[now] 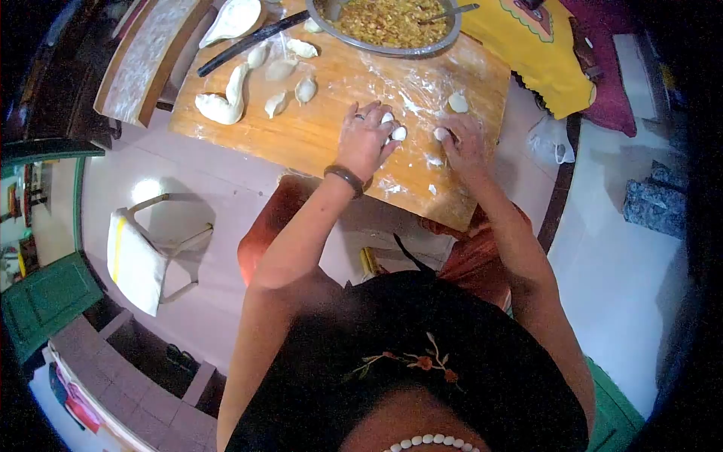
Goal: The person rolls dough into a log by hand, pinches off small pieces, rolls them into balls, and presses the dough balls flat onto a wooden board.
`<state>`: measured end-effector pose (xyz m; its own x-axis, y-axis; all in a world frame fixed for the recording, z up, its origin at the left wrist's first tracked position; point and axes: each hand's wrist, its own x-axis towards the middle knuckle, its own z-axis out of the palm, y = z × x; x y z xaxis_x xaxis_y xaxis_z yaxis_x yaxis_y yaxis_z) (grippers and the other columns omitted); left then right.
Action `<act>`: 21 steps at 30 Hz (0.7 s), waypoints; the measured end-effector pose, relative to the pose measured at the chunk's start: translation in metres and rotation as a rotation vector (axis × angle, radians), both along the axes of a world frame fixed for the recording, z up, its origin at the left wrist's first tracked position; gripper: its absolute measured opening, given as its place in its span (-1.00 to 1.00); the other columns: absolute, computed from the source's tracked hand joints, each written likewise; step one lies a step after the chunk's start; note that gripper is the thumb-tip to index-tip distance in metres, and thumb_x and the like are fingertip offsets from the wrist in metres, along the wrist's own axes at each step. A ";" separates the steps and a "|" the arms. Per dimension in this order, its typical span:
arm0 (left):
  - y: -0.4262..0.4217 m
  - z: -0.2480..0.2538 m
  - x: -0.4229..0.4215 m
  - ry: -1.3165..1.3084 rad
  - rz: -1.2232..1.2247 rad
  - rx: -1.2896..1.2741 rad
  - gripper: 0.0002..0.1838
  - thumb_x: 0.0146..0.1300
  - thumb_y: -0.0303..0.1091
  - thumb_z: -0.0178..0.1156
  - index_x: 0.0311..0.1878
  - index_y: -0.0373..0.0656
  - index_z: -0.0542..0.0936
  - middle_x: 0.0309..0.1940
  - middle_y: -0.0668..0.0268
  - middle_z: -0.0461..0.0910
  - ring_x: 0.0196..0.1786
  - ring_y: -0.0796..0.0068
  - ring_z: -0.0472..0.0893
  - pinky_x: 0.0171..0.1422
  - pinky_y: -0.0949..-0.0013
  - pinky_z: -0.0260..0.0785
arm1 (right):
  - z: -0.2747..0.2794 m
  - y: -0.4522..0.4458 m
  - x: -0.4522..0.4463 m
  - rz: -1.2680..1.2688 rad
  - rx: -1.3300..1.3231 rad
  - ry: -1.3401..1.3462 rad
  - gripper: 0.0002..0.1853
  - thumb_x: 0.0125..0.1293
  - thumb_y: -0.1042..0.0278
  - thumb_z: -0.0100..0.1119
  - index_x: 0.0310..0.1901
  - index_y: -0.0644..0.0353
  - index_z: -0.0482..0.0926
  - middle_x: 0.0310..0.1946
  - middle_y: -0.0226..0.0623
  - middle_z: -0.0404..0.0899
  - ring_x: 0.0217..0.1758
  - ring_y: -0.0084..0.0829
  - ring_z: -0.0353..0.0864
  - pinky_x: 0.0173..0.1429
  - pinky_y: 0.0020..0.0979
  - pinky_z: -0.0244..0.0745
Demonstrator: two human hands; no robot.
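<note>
My left hand (364, 140), with a bracelet at its wrist, is low over the floured wooden board (301, 124). Its fingers curl around small white dough pieces (399, 133), seen at the thumb and index finger. Farther right, my right hand (467, 147) has its fingertips closed on another small dough piece (440, 134). Just beyond that hand lies a flattened dough piece (458, 102). At the board's left are several filled dumplings (305, 90) and a long, bent roll of dough (236, 90).
A metal bowl of chopped filling (392, 29) with a spoon (456, 11) stands at the board's far edge. A dark long-handled tool (252, 44) lies at upper left. Yellow cloth (527, 53) and a plastic bag (550, 139) are to the right; a white-covered chair (137, 260) stands left.
</note>
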<state>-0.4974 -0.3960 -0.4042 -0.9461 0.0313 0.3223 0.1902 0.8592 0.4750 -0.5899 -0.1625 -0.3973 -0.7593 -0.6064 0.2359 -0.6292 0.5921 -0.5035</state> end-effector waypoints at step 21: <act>-0.038 0.002 0.018 0.015 0.100 0.013 -0.59 0.11 -0.34 0.28 0.09 -0.05 0.62 0.26 0.08 0.44 0.37 -0.02 0.35 0.46 -0.03 0.14 | -0.004 -0.082 -0.015 -0.072 0.279 0.117 -0.27 0.27 0.27 0.19 0.47 0.10 0.20 0.40 -0.09 0.24 0.51 0.01 0.10 0.54 0.18 -0.12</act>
<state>-0.4793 -0.4337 -0.4025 -0.9393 -0.0674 0.3363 0.1112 0.8678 0.4844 -0.6050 -0.2448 -0.4016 -0.7799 -0.6060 0.1563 -0.6251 0.7421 -0.2419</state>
